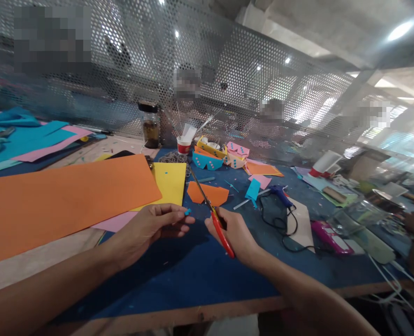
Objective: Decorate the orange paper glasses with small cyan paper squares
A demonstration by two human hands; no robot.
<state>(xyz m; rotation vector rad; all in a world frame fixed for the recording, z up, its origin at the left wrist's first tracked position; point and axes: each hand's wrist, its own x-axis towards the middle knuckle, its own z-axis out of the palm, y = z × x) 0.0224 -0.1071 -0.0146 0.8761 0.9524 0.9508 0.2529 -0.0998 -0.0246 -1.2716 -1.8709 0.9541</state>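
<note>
- our left grip (pixel 156 226) pinches a small blue scrap (pixel 188 212);
- our right grip (pixel 238 233) holds red-handled scissors (pixel 222 234);
- an orange cutout (pixel 219 194) lies on our bench (pixel 179 284)

A craft workshop: glue gun (pixel 281 196), scissors (pixel 223 236), coloured sheets (pixel 70 200)

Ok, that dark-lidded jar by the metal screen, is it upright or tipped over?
Upright: the jar stands with its dark lid at the top and its base down.

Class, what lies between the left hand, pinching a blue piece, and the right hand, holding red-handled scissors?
In the head view, a bare stretch of blue tabletop lies between the left hand and right hand; the orange cut-out is farther back.
</note>
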